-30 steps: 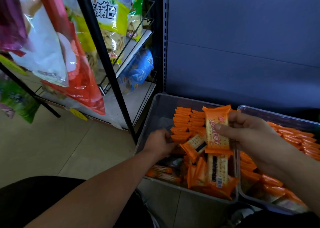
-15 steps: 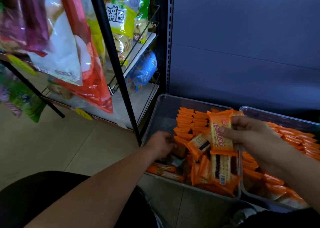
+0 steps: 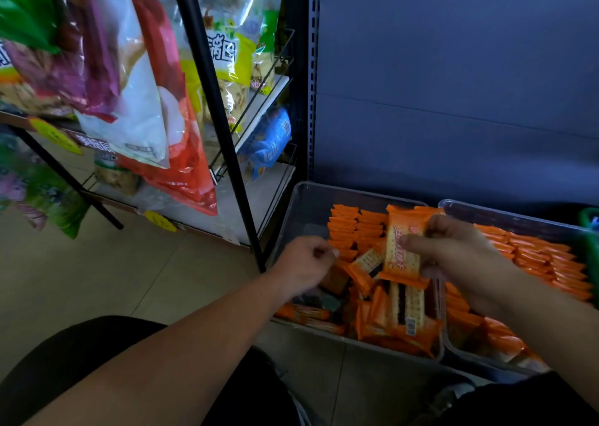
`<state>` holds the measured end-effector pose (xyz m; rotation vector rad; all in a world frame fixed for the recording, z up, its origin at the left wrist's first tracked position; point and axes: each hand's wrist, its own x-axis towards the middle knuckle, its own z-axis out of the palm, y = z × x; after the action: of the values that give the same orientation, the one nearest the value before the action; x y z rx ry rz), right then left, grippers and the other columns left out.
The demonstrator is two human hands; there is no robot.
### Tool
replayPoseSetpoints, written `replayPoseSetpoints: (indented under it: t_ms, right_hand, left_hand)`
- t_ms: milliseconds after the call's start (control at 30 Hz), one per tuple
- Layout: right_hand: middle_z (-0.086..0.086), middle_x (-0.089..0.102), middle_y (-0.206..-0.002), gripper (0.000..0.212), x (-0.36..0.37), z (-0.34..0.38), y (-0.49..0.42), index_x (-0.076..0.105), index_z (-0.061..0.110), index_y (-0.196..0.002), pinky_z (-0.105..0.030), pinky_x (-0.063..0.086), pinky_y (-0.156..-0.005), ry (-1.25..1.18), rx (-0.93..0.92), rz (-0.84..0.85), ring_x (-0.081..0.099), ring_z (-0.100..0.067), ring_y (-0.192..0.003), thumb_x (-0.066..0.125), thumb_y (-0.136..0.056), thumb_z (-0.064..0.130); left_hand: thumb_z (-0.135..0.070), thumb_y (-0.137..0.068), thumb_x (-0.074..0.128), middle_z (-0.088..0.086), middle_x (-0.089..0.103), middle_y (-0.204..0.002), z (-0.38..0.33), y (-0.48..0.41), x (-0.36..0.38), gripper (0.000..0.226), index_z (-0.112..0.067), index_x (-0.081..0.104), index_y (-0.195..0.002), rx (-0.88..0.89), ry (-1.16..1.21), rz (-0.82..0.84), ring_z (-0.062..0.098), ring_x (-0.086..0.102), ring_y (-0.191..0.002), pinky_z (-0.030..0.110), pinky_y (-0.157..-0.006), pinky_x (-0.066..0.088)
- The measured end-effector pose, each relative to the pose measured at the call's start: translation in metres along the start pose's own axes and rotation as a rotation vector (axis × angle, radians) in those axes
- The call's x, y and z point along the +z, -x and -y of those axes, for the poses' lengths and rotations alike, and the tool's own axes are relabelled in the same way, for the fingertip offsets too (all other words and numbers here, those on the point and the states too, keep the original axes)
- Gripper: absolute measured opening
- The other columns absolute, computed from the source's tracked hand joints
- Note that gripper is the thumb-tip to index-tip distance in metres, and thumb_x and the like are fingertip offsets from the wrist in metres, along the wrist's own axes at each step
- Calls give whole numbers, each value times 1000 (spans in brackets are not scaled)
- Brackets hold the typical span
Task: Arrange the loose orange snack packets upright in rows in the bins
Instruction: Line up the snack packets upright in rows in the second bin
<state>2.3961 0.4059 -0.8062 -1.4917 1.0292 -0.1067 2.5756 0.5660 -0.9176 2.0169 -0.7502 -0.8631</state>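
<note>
Right hand pinches an orange packet upright over the left bin. Left hand is curled; its contents cannot be told.

Left forearm and right forearm: bare along their whole visible length. Left hand and right hand: bare. Lower body: clothed in a black garment, plain and matte, seen at the lower left and again at the lower right edge; whether trousers or shorts cannot be told. Grey shape low between the legs: possibly footwear, too blurred to identify
</note>
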Motion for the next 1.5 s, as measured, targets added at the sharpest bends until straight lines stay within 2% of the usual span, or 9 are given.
replayPoseSetpoints:
  t_ms: [167,267,400,533,667,933,1133,1333,1500]
  right_hand:
    - [-5,81,-94,20,0,2,2,68,13,-111,-39,61,-73,-12,32,-30,79,-19,-82,76,-92,10]
    - [-6,80,-95,19,-3,-2,0,69,13,-109,-31,56,-63,1,29,-31,77,-11,-72,77,-92,12]
    - [-4,81,-96,22,-7,-2,-7,68,15,-113,-44,63,-82,-22,33,-21,79,-21,-89,76,-92,12]
    - [-8,79,-105,26,-7,-5,-12,70,20,-111,-48,63,-86,15,56,-49,74,-28,-100,82,-88,22]
    - [-5,81,-99,25,-6,-1,-10,69,18,-112,-50,63,-89,-21,58,-30,78,-25,-95,80,-90,19]
    - [-5,81,-101,20,6,11,0,66,12,-113,-52,58,-96,-135,-14,73,79,-23,-95,74,-95,15]
    - [-9,81,-104,18,11,16,0,67,12,-114,-52,57,-98,-208,-34,110,78,-27,-98,71,-96,15]
    - [-18,78,-109,17,15,18,2,65,5,-118,-43,58,-88,-361,-49,183,77,-32,-102,60,-102,10]
    - [-17,77,-113,16,16,16,-5,62,6,-119,-45,58,-87,-403,-36,174,76,-32,-105,58,-104,9]
  left_hand:
    - [-35,-93,78,2,72,-95,-15,2,21,18,-20,73,-101,-110,185,67,13,67,-84,21,-64,54]
    - [-29,-91,81,8,75,-96,-16,0,27,19,-17,77,-105,-151,279,79,16,68,-82,33,-69,58]
    - [-35,-88,83,-4,74,-80,-28,1,14,15,-21,81,-89,-172,306,19,16,65,-75,31,-66,53]
    - [-30,-94,78,9,71,-69,-55,12,-19,20,-10,77,-92,-179,276,68,18,64,-57,28,-53,55]
    - [-24,-96,76,16,76,-84,-65,23,-48,16,-9,75,-97,-195,229,33,22,71,-68,38,-73,65]
    - [-12,-101,67,16,75,-113,-83,38,-43,17,-8,69,-117,-80,416,173,26,76,-101,40,-86,64]
    - [-33,-85,83,-1,73,-92,-84,33,-36,23,-23,63,-90,216,39,-37,18,72,-84,49,-76,60]
    - [-42,-76,88,-13,56,-74,-89,36,-24,38,-32,54,-89,328,-29,-53,1,49,-62,28,-57,43]
    - [-27,-89,81,-10,73,-100,-94,37,-26,28,-33,59,-106,254,179,-76,2,69,-90,29,-80,58]
